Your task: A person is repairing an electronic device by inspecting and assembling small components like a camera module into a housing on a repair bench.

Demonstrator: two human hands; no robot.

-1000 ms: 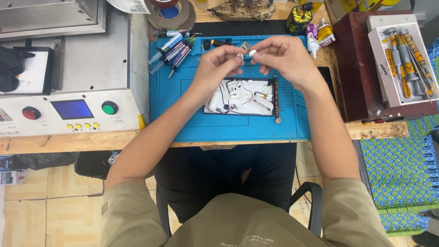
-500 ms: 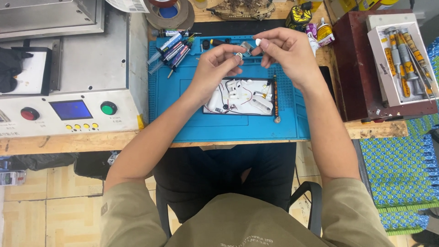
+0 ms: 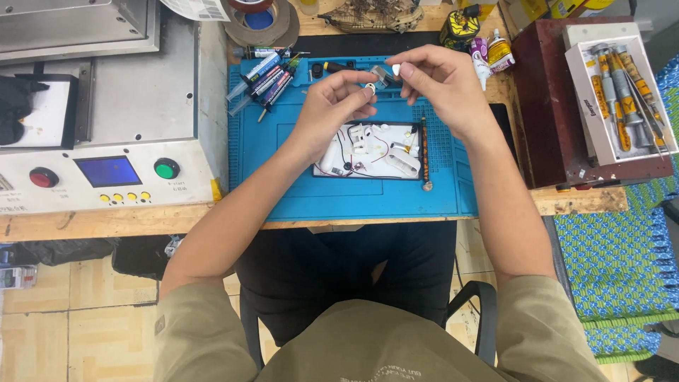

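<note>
My left hand [image 3: 332,106] pinches a small white ring-shaped part [image 3: 370,88] between thumb and forefinger. Just right of it, my right hand [image 3: 442,85] holds a tiny white piece [image 3: 396,69] at its fingertips, with a small grey metal bit [image 3: 382,76] between the two hands. Both hands hover above the far half of a blue work mat [image 3: 283,187]. Under them on the mat lies an opened white device [image 3: 371,152] with thin wires and small parts inside. A slim brown-handled tool [image 3: 424,152] lies along its right side.
Several syringes and pens [image 3: 265,76] lie at the mat's far left, with tape rolls [image 3: 258,21] behind them. A grey machine with a blue screen and buttons [image 3: 106,170] fills the left. A dark red box carrying a screwdriver tray [image 3: 622,85] stands at the right. Small bottles [image 3: 488,49] sit nearby.
Both hands have lifted farther from me, toward the mat's far edge. The right hand has drawn its white piece slightly away from the left hand's part.
</note>
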